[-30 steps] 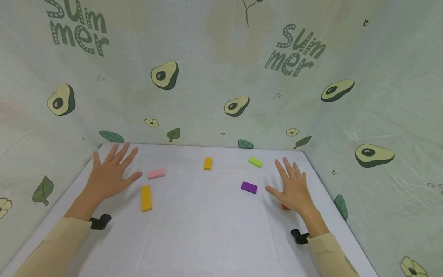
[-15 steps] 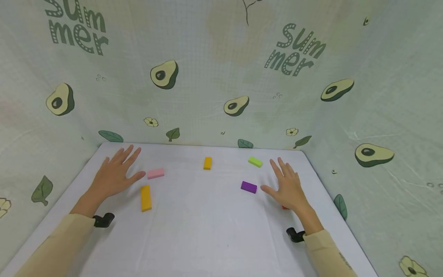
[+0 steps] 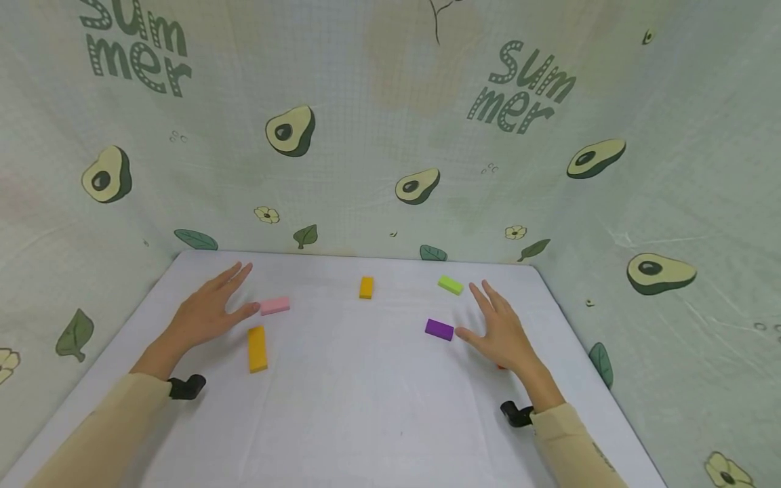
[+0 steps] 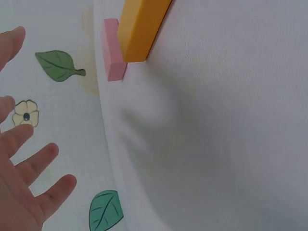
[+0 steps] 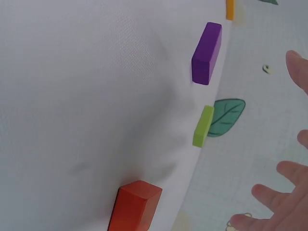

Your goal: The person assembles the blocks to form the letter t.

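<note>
Left hand [image 3: 203, 316] above the white bench [image 3: 342, 413], beside a pink block [image 3: 275, 306] and longer yellow block [image 3: 257, 350], right hand [image 3: 503, 335] near a purple block [image 3: 439, 330] and lime-green block [image 3: 450, 285], partly hiding a red block [image 5: 134, 207] from me, both grips loosely spread, empty.

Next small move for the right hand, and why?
Probably lower the right hand and bring its fingers round the purple block. In the head view, the thumb appears right beside that block's right end; the hand holds nothing, and its shadow on the table suggests it hovers above the surface.
</note>
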The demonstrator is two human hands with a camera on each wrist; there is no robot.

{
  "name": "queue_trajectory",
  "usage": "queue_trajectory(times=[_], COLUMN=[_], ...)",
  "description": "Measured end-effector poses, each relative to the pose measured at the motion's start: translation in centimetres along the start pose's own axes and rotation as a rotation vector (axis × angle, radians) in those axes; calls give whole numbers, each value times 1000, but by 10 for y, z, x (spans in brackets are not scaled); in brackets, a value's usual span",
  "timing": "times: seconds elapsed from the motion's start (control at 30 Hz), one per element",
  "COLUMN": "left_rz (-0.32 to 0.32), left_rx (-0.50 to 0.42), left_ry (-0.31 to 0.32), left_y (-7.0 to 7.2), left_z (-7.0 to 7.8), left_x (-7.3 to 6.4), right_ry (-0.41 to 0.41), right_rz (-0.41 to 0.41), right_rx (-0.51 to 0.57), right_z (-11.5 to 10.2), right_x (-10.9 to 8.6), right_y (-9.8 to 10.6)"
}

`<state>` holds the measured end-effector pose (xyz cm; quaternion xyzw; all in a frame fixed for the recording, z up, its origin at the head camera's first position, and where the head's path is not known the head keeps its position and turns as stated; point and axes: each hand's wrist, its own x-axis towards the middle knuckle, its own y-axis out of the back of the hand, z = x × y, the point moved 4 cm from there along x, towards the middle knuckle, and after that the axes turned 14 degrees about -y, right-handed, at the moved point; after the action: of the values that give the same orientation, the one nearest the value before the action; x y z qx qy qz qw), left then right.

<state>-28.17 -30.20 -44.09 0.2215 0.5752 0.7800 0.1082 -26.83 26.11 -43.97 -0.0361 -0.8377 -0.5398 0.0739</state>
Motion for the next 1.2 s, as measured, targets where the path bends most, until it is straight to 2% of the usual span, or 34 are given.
queue_trajectory(times=[0.33, 0.7, 0.93, 1.2], left_rz=[-5, -21, -36, -64], left_rx=[-130, -237, -278, -280], left_ry=[44, 97, 90, 75], left_y=[-14, -23, -30, -45], left_z=[-7, -10, -11, -22], left_x=[8, 19, 25, 34], right_ry=[-63, -52, -37, -51], right_rz=[-86, -129, -142, -170], right_rx=[96, 197, 215, 257], right_z=[-3, -6, -7, -7], right_x=[2, 6, 8, 9], right_y=[-9, -18, -21, -25])
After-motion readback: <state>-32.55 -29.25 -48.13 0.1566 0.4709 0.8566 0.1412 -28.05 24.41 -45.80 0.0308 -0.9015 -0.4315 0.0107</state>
